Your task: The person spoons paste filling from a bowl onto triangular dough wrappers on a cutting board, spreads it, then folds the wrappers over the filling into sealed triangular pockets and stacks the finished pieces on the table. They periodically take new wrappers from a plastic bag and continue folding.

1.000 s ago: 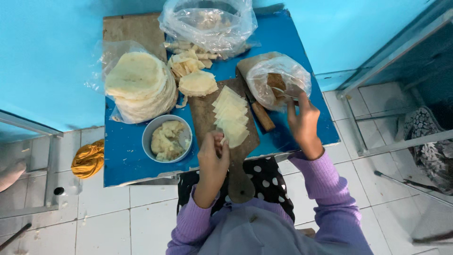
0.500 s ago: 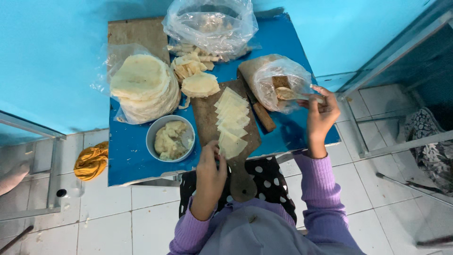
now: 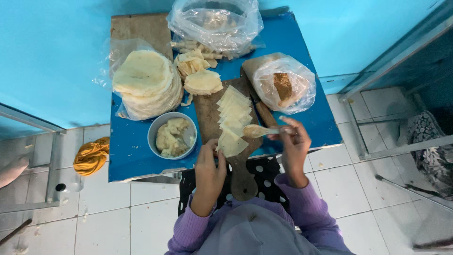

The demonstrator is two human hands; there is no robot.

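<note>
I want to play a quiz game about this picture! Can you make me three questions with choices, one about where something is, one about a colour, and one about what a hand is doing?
1. Where is the bowl?
A. Left of the wooden board
B. On the floor
C. Inside a bag

2. What colour is the table?
A. Red
B. Blue
C. Green

3. What is the right hand doing?
A. Resting empty
B. Holding a spoon
C. Tying a bag

Answers:
1 A, the bowl sits on the table beside the board's left edge.
2 B, the tabletop is bright blue.
3 B, its fingers pinch the spoon's handle, while the left hand touches a wrapper.
</note>
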